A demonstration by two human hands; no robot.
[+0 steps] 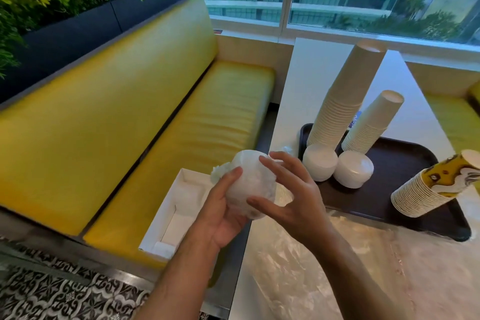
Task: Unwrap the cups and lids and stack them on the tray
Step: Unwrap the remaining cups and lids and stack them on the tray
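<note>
Gripped from below, the wrapped stack of lids sits in the left hand, thumb curled over its near side. Right hand is spread, fingertips touching the wrap at 3 o'clock, grasping nothing. Judgement: peel the film from the bunched end at 10 o'clock while the left hand steadies the stack. Tray lies at 2 o'clock, already holding lid stacks and cup stacks. An open box rests at 8 o'clock.

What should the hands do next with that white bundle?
Probably peel the plastic off the lids. The left hand grips the wrapped bundle, the right hand touches it with spread fingers, and two bare lid stacks already sit on the tray.
</note>
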